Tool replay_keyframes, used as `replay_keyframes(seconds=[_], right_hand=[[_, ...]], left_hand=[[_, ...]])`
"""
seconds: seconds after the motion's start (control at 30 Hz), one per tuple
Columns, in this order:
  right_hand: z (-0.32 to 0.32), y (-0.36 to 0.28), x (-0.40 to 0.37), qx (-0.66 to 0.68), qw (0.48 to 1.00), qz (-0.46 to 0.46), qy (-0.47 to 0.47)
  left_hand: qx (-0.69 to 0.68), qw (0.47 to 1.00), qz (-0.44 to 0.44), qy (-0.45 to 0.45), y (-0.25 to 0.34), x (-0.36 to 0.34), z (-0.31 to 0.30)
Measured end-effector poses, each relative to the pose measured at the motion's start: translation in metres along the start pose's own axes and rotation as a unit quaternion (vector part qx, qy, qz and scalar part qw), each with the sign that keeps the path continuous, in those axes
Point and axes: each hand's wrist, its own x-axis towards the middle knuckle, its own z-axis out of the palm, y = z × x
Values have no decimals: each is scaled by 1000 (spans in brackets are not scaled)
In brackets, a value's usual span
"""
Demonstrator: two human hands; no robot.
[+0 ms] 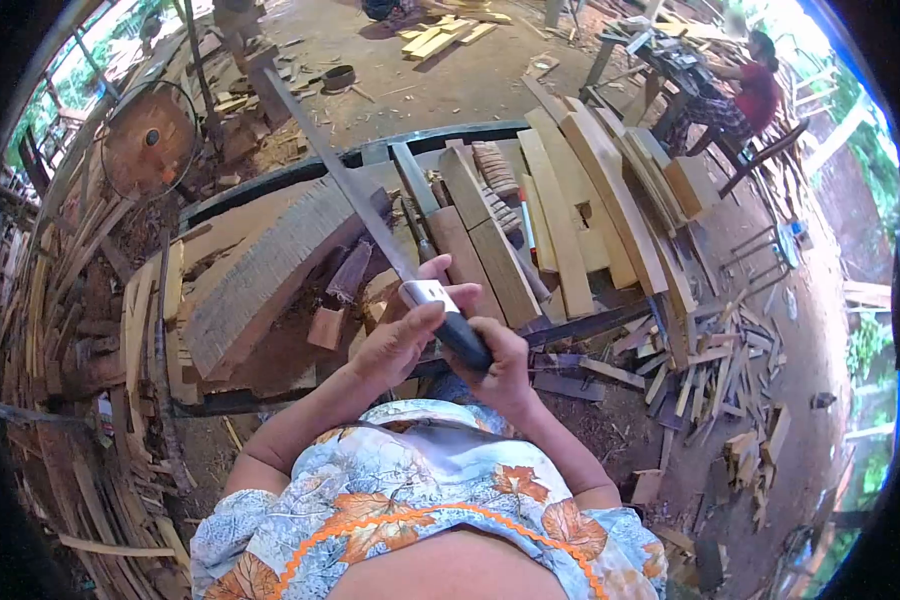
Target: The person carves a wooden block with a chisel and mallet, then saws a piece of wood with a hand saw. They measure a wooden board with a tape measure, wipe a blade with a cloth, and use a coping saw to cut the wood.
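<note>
A long, narrow handsaw (pixel 365 205) slants up and left in front of me, over the workbench; its teeth are too fine to make out. Its black handle (pixel 465 341) is wrapped by the fingers of my right hand (pixel 500 362). My left hand (pixel 395 343) holds the silver collar at the blade's base, thumb on top and fingertips showing beyond it. Under the blade lies a thick, grey, rough-faced wooden beam (pixel 270 262). A small wood block (pixel 326 327) sits near my left hand, and brown wooden bars (pixel 462 250) lie beyond my right hand.
Long pale planks (pixel 610 190) rest across the bench's right side. Offcuts (pixel 710 370) litter the ground at right, and stacked strips (pixel 60 300) fill the left. A round wire-guarded disc (pixel 150 138) stands back left. Another person (pixel 755 95) sits at a bench back right.
</note>
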Motion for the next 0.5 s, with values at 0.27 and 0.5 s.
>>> replay_keyframes(seconds=[0.27, 0.5], right_hand=[[-4, -3, -4, -4, 998, 62, 22], [-45, 27, -5, 262, 930, 197, 165]], left_hand=[[-8, 994, -80, 73, -21, 15, 16], [283, 944, -43, -167, -75, 104, -7]])
